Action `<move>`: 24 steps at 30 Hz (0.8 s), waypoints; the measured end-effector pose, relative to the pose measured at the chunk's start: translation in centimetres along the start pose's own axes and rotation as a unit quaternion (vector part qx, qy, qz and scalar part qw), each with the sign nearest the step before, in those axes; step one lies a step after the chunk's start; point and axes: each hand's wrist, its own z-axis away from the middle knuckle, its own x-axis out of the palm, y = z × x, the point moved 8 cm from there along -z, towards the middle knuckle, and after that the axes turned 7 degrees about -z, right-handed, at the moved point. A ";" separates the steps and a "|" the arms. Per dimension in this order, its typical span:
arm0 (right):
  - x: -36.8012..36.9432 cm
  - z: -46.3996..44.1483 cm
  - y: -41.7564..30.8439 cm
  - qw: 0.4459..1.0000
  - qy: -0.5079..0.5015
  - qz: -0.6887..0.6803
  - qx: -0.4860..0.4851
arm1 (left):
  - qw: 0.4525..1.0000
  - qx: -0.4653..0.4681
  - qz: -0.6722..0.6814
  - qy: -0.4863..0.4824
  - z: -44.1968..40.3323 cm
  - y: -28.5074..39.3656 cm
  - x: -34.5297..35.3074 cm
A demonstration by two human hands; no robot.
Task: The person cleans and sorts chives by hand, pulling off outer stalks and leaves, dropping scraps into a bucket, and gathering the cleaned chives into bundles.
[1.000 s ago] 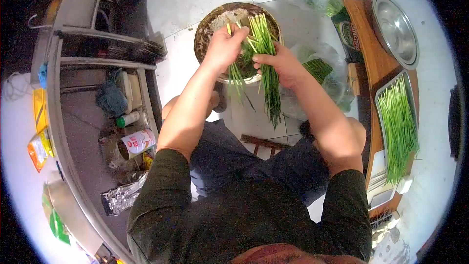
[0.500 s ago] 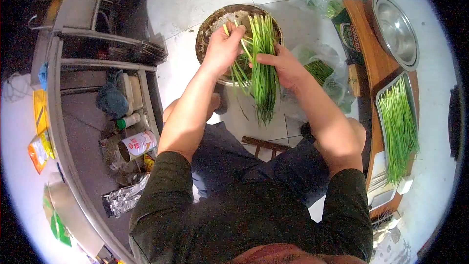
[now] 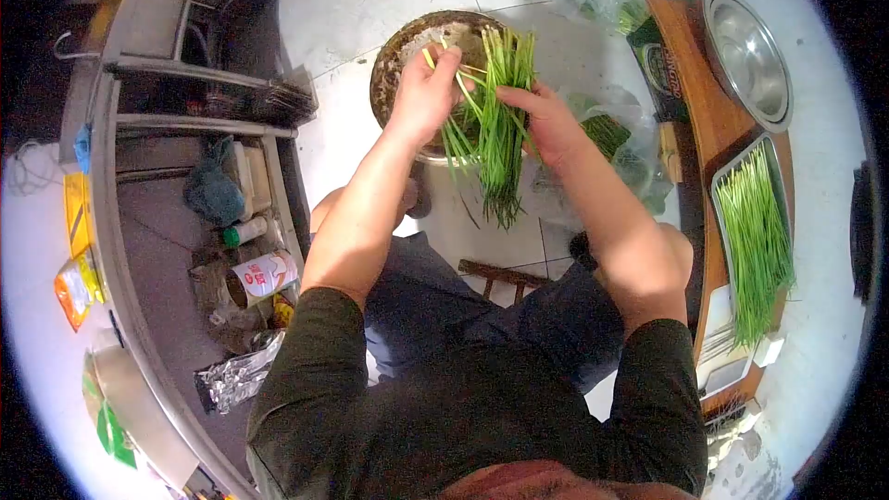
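Observation:
My right hand point(image 3: 548, 122) is closed around a thick bunch of garlic chives point(image 3: 505, 143), pale ends up and green ends hanging down. Between the thumb and fingers of my left hand point(image 3: 426, 93) are a few loose chive stalks point(image 3: 452, 134), which slant down beside the bunch. Both hands are over a round bin point(image 3: 394, 48) with a brown, stained inner wall; the bunch and my hands hide part of its inside.
On the right, a wooden surface point(image 3: 690, 46) bears a steel bowl point(image 3: 748, 60) and a tray with more chives point(image 3: 755, 241). Plastic bags of greens point(image 3: 607, 134) lie on the tiled floor. A metal shelf with a can point(image 3: 264, 276) stands at left.
The bunch has shifted slightly, and its hanging ends sit a little higher. My right thumb now lies more across the front of the stalks. My left hand has barely moved.

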 end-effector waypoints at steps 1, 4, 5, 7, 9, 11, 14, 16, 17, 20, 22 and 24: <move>0.3 0.1 -0.3 1.000 -0.010 0.003 -0.006 | 1.000 -0.001 0.000 -0.003 0.2 0.2 0.0; -0.6 -0.7 -0.2 1.000 -0.005 -0.002 -0.004 | 1.000 0.003 0.028 -0.002 0.1 0.4 -0.3; -1.3 -1.1 -0.1 1.000 0.003 -0.007 0.000 | 0.999 0.005 0.041 0.000 0.1 0.4 -0.5; -2.8 -1.5 -1.0 1.000 0.023 -0.007 -0.015 | 0.999 -0.006 0.024 0.023 0.1 0.5 -1.5; -4.0 -1.3 -1.9 0.998 0.051 -0.023 -0.026 | 0.999 -0.016 0.007 0.047 -0.1 0.6 -2.7; -4.7 -1.0 -2.9 0.994 0.087 -0.055 -0.034 | 0.998 0.030 0.013 0.054 -0.3 1.1 -3.3; -6.7 -0.2 -5.4 0.978 0.180 0.002 -0.100 | 0.998 -0.013 0.001 0.063 -0.4 0.2 -4.1; -8.3 0.5 -7.4 0.956 0.244 0.058 -0.151 | 0.999 0.020 -0.016 0.048 -1.6 -2.5 -4.5; -9.2 0.5 -8.6 0.944 0.265 0.094 -0.174 | 0.999 0.017 -0.007 0.042 -1.7 -2.9 -4.5; -9.3 1.9 -11.6 0.936 0.262 0.063 -0.227 | 0.999 0.009 -0.003 0.034 -2.3 -3.8 -4.4; -8.6 2.7 -13.4 0.938 0.234 0.052 -0.249 | 0.999 0.011 0.011 0.031 -2.2 -3.7 -4.5; -8.2 3.4 -14.6 0.936 0.210 0.095 -0.267 | 0.999 0.028 0.016 0.037 -1.9 -3.0 -4.1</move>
